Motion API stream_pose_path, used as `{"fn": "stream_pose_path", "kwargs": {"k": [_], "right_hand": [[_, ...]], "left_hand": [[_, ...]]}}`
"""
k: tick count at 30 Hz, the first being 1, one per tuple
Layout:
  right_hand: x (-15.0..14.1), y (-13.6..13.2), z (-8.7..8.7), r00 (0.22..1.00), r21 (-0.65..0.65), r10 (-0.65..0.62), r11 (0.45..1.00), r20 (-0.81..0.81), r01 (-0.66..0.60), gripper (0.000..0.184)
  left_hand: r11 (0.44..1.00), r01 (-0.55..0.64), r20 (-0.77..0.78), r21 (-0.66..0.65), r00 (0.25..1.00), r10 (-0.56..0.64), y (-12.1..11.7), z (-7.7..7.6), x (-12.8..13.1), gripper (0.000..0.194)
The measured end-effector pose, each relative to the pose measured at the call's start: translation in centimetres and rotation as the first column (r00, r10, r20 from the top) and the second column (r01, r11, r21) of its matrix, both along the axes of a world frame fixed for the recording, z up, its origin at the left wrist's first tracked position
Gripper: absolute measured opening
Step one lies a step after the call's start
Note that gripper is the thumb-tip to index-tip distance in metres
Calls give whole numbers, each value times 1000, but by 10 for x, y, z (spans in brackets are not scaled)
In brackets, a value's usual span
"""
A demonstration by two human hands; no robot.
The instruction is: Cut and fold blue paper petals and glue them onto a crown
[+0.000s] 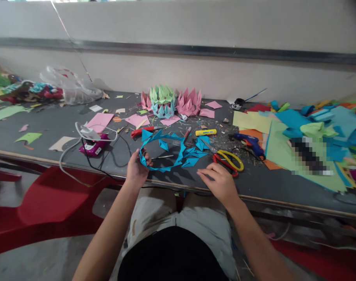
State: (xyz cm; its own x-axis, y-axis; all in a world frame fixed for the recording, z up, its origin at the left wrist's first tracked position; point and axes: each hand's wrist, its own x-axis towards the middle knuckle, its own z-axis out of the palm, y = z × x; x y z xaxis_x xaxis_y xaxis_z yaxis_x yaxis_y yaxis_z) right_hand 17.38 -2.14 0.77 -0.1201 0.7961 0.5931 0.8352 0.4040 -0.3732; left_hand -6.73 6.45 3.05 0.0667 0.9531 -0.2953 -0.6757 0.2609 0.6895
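The left hand [139, 166] is curled round the left side of a blue folded-paper ring [162, 169], thumb and fingers closed on its band. The ring is held near the worktop's [113, 160] front edge. The right hand [201, 174] is part-curled beside the front edge, fingertips close together and pointing towards the ring; whether anything small sits between them I cannot tell.

The step in hand looks like building up the ring from pointed folded pieces. A blue folded piece [203, 143] lies to the ring's right, near the tips of the scissors [231, 159]. More points cluster at the ring's right side, though which are joined and which merely overlap is unclear. The pink crown [190, 103] and green crown [161, 94] at the back suggest the intended form.

The next move probably calls for a light right-hand pinch on one folded piece, keeping clear of the scissor blades, with the left hand keeping the band steady and uncrushed. If adhesive is needed, the glue gun [250, 143] lies beyond the scissors, to the right.
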Motion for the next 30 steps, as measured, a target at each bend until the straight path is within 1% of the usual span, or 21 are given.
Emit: {"fn": "stream_pose_path", "kwargs": {"k": [3,5,8,10,12,14,15,16,17,21,23,26,30], "right_hand": [[13,-11,1,987,43,-136,989,-89,140,16],[24,-16,0,958,59,-242,966,-151,253,15],[42,-22,-3,892,63,-364,917,-267,393,18],[54,-27,-8,842,78,-412,882,-348,464,20],[64,-31,-13,781,99,-460,833,-423,544,22],[72,-34,-16,720,95,-506,784,-476,613,24],[74,-35,-17,702,82,-522,772,-484,631,24],[75,-36,-17,703,71,-529,773,-476,630,25],[75,-36,-16,720,66,-524,787,-454,614,24],[59,-35,-8,844,84,-429,875,-321,477,17],[47,-33,-5,879,79,-382,904,-286,419,16],[33,-32,-4,902,61,-342,927,-263,369,15],[28,-32,-5,902,35,-342,931,-264,363,19]], "left_hand": [[1000,-16,7,4,1000,16,0,-1,0,19],[1000,-26,9,6,1000,26,0,-2,0,19],[999,-45,17,-3,999,45,0,-4,-1,19],[998,-62,27,-11,998,63,1,-5,-1,19],[997,-74,32,-17,997,75,1,-5,-2,19],[997,-78,34,-17,996,79,1,-5,-2,19],[997,-79,35,-19,996,79,1,-5,-2,20],[997,-78,37,-22,996,79,1,-5,-2,20],[996,-81,39,-24,996,81,1,-6,-2,21],[995,-93,48,-26,994,94,1,-8,-1,22],[995,-96,47,-25,994,97,1,-9,-1,20],[994,-101,47,-29,994,102,1,-9,-1,18],[993,-114,51,-42,992,116,1,-9,-1,19]]}}
